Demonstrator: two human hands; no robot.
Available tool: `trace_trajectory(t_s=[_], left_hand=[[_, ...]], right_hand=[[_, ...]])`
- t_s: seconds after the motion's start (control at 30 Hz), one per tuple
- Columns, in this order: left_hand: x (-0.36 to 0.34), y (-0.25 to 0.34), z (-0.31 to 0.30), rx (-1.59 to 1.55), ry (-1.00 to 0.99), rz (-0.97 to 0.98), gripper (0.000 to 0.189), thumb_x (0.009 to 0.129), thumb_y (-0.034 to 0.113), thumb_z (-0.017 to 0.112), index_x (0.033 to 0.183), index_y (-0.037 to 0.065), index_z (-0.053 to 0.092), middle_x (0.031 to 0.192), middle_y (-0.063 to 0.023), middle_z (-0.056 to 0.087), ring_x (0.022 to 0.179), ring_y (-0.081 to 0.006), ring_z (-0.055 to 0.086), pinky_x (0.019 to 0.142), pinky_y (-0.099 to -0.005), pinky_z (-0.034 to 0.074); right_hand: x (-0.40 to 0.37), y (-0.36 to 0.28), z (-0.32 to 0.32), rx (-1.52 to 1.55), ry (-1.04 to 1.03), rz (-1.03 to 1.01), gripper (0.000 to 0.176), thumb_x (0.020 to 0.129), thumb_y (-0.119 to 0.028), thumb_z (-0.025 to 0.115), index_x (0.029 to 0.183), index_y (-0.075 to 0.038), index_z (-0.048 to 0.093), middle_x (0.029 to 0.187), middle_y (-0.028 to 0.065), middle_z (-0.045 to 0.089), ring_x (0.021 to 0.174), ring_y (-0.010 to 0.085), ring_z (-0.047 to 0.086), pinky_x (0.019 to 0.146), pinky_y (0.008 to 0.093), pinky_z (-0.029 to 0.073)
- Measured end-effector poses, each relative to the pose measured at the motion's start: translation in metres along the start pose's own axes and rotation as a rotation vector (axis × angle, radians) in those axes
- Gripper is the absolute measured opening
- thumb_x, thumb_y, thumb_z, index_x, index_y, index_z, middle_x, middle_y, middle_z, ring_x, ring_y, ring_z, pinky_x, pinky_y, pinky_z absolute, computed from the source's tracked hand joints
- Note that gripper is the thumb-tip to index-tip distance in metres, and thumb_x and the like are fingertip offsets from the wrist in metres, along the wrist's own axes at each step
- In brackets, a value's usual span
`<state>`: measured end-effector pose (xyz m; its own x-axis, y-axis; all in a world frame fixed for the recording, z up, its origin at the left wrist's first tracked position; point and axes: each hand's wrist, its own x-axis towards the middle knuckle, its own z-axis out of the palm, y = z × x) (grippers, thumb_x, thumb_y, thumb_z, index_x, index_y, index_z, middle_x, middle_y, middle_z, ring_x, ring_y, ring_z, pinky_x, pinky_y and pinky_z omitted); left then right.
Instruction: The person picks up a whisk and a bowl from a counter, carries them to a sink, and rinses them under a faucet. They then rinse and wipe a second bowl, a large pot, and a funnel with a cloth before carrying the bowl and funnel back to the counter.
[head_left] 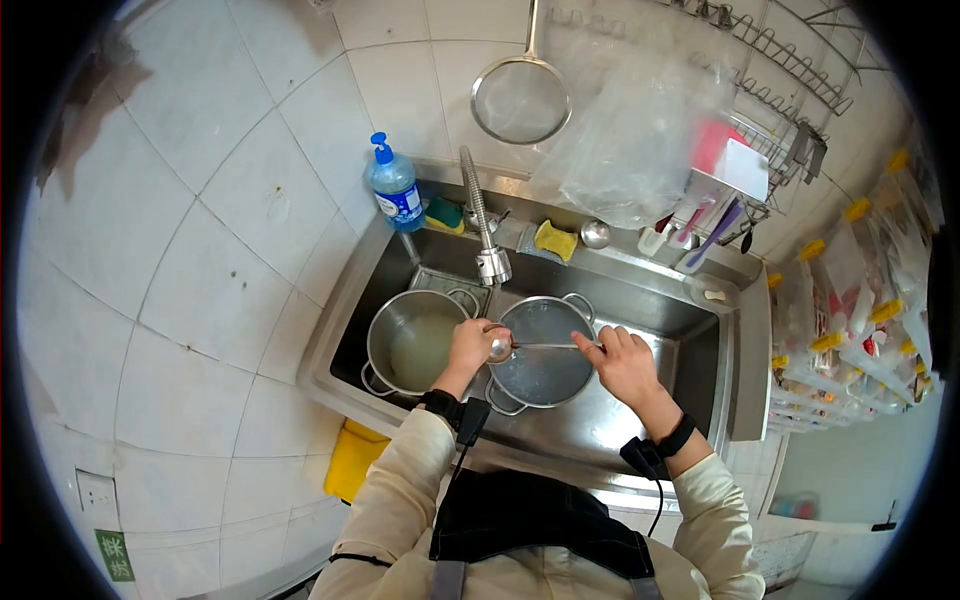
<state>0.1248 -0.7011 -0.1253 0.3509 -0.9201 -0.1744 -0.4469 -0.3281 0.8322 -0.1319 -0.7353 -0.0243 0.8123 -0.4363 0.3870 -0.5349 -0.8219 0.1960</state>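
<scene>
Both hands (474,352) (624,368) grip ladle (501,349) over right pot (543,375); greyish liquid inside. Left pot (417,342): cloudy liquid.

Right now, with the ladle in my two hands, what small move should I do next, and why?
Probably lower the ladle slightly into the right pot: the left hand is at its bowl, the right hand at its handle, and the pot below seems to hold liquid.

head view: from above wearer's chest, facing forward and steeply down, sink (640,440) within arm's reach.
</scene>
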Motion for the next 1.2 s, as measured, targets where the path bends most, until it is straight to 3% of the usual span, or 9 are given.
trace_trajectory(t_s=[0.1,0.2,0.27,0.4,0.47,0.63,0.8,1.03,1.2], left_hand=[[0.005,-0.002,0.0,0.191,0.119,0.114,0.023,0.076,0.023,0.062,0.088,0.003,0.063,0.075,-0.0169,0.062,0.066,-0.023,0.06,0.061,-0.0312,0.045],[0.006,-0.002,0.006,-0.184,0.122,0.063,0.019,0.082,0.016,0.053,0.094,0.003,0.061,0.082,-0.0154,0.062,0.074,-0.023,0.06,0.066,-0.0317,0.045],[0.006,-0.007,0.012,-0.887,-0.031,-0.04,0.029,0.083,0.006,0.047,0.111,0.002,0.051,0.102,-0.011,0.057,0.093,-0.022,0.056,0.081,-0.0302,0.042],[0.0,-0.017,0.025,-1.328,-0.094,0.099,0.038,0.08,-0.006,0.04,0.117,0.003,0.042,0.109,-0.0105,0.052,0.097,-0.0235,0.053,0.088,-0.0333,0.041],[-0.014,-0.006,0.033,-1.504,0.026,-0.042,0.04,0.077,-0.012,0.039,0.115,0.001,0.042,0.108,-0.0117,0.052,0.097,-0.0234,0.053,0.089,-0.0352,0.041],[-0.015,-0.009,0.057,-1.576,0.088,-0.042,0.029,0.084,-0.005,0.04,0.112,0.0,0.044,0.109,-0.0138,0.052,0.102,-0.0234,0.052,0.089,-0.0344,0.041],[-0.025,0.02,0.054,-1.471,-0.218,-0.323,0.027,0.092,0.018,0.037,0.111,0.0,0.045,0.111,-0.0105,0.053,0.102,-0.0186,0.052,0.085,-0.0312,0.044],[-0.045,0.042,0.062,-1.435,-0.496,-0.266,0.029,0.089,0.02,0.044,0.113,0.004,0.047,0.115,-0.0085,0.052,0.104,-0.0162,0.051,0.082,-0.029,0.044],[-0.052,0.019,0.053,-1.326,-0.505,-0.342,0.028,0.088,0.018,0.047,0.11,0.0,0.047,0.112,-0.0167,0.052,0.102,-0.0246,0.052,0.088,-0.0365,0.042]], right_hand=[[0.004,0.005,0.001,0.007,0.025,0.007,0.038,0.069,-0.014,0.052,0.106,-0.019,0.059,0.07,0.001,0.043,0.066,0.0146,0.047,0.05,0.0262,0.04],[0.007,0.009,0.004,0.014,0.032,0.066,0.037,0.069,-0.013,0.053,0.105,-0.02,0.06,0.07,0.001,0.043,0.066,0.015,0.047,0.051,0.026,0.041],[0.008,0.007,0.003,0.035,0.03,0.12,0.037,0.069,-0.012,0.053,0.105,-0.019,0.06,0.07,0.001,0.043,0.067,0.0154,0.048,0.052,0.0262,0.043],[0.004,-0.001,0.008,0.047,0.049,0.172,0.038,0.068,-0.01,0.053,0.105,-0.018,0.06,0.071,0.0013,0.044,0.066,0.0158,0.049,0.05,0.0266,0.043],[-0.002,-0.008,0.015,0.071,0.032,0.214,0.038,0.068,-0.01,0.053,0.104,-0.016,0.06,0.071,0.0021,0.044,0.064,0.0164,0.049,0.048,0.0274,0.043],[-0.001,-0.041,0.016,0.046,0.022,0.228,0.036,0.067,-0.011,0.052,0.103,-0.013,0.06,0.07,0.0036,0.044,0.064,0.0175,0.05,0.048,0.0273,0.044],[-0.002,-0.057,0.018,0.037,0.01,0.259,0.036,0.067,-0.012,0.052,0.103,-0.011,0.059,0.07,0.0043,0.045,0.064,0.0179,0.05,0.048,0.0276,0.044],[-0.01,-0.057,0.013,0.107,-0.041,0.339,0.039,0.065,-0.01,0.054,0.104,-0.009,0.058,0.072,0.0057,0.046,0.06,0.0199,0.053,0.046,0.0301,0.046],[-0.024,-0.066,0.009,0.43,-0.181,0.406,0.032,0.074,-0.013,0.052,0.105,-0.011,0.058,0.073,0.0094,0.05,0.059,0.0261,0.056,0.051,0.0344,0.047]])
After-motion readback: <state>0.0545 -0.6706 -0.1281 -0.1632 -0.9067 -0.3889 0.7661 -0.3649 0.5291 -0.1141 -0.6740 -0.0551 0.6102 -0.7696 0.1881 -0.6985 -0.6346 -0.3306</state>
